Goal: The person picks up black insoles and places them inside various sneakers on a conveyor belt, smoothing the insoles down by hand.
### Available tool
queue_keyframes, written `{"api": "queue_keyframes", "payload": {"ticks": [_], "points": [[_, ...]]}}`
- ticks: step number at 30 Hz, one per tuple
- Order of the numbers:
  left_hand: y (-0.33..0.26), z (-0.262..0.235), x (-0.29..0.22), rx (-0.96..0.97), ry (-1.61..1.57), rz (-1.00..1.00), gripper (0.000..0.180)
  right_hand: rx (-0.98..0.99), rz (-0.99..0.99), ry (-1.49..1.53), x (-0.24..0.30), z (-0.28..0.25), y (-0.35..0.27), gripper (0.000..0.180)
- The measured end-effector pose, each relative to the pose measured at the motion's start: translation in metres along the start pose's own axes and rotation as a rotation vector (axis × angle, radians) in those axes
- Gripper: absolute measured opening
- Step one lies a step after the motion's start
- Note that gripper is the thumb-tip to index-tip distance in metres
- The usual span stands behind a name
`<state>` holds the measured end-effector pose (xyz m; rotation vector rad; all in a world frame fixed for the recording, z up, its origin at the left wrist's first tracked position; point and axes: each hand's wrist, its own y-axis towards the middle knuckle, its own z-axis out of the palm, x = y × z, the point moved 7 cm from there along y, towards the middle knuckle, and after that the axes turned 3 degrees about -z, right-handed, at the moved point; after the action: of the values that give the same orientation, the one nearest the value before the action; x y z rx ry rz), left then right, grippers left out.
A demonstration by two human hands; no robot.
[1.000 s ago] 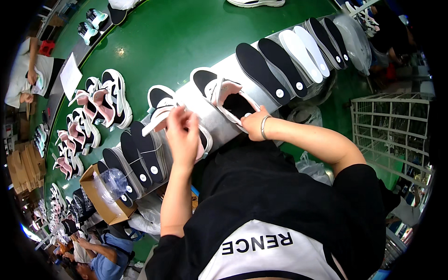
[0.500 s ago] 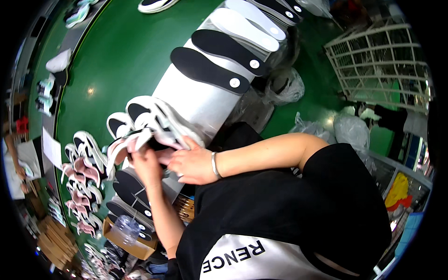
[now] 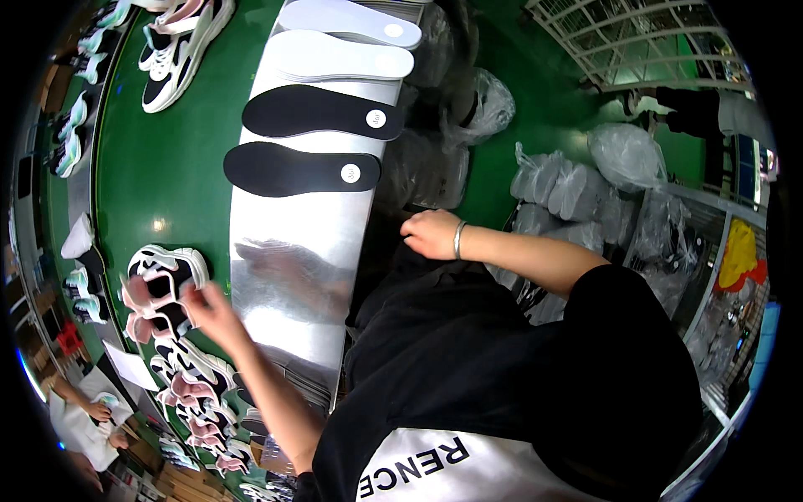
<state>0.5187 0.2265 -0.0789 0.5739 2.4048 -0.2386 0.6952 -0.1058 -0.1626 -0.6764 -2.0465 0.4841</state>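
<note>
My left hand, smeared by motion, is at the right side of a pair of black-and-white sneakers with pink linings on the green surface. Whether its fingers touch the pink collar I cannot tell. Over my dark trousers, to the right of the metal bench, my right hand has its fingers curled in. Anything inside that grip is hidden. Beyond my hands, black insoles with round white stickers and white insoles lie across the silver bench.
More pink-lined sneakers stand in a row at the lower left, and another pair is at the top left. Bagged items and a white wire rack are to the right. Another person's hands work at the far left.
The sneakers that both hands were on now stand on the green surface at the left. My right hand has moved away from them to my trousers. The view has turned.
</note>
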Motion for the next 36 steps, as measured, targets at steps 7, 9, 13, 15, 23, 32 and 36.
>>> {"api": "queue_keyframes", "payload": {"ticks": [7,9,13,15,23,32,36], "points": [[-0.115,0.104,-0.032,0.175,0.371,0.495,0.050,-0.091,0.475,0.246,-0.128,0.074,-0.061,0.019],[-0.120,0.107,-0.026,0.179,0.361,0.503,0.048,-0.188,0.572,0.237,-0.153,0.101,-0.093,0.017],[-0.124,0.102,-0.015,0.140,0.284,0.538,0.042,-0.033,0.858,0.398,-0.189,0.173,-0.164,0.016],[-0.125,0.101,-0.013,0.141,0.236,0.553,0.039,-0.001,0.878,0.358,-0.193,0.188,-0.185,0.015],[-0.114,0.092,-0.012,0.263,-0.109,0.117,0.026,-0.288,0.875,0.577,-0.209,0.163,-0.172,0.014],[-0.214,0.191,-0.137,0.508,-0.050,0.493,0.030,-0.347,0.592,0.663,-0.234,0.149,-0.171,0.015],[-0.269,0.282,-0.095,0.721,-0.025,-0.110,0.029,-0.164,0.563,0.555,-0.271,0.144,-0.180,0.014]]}}
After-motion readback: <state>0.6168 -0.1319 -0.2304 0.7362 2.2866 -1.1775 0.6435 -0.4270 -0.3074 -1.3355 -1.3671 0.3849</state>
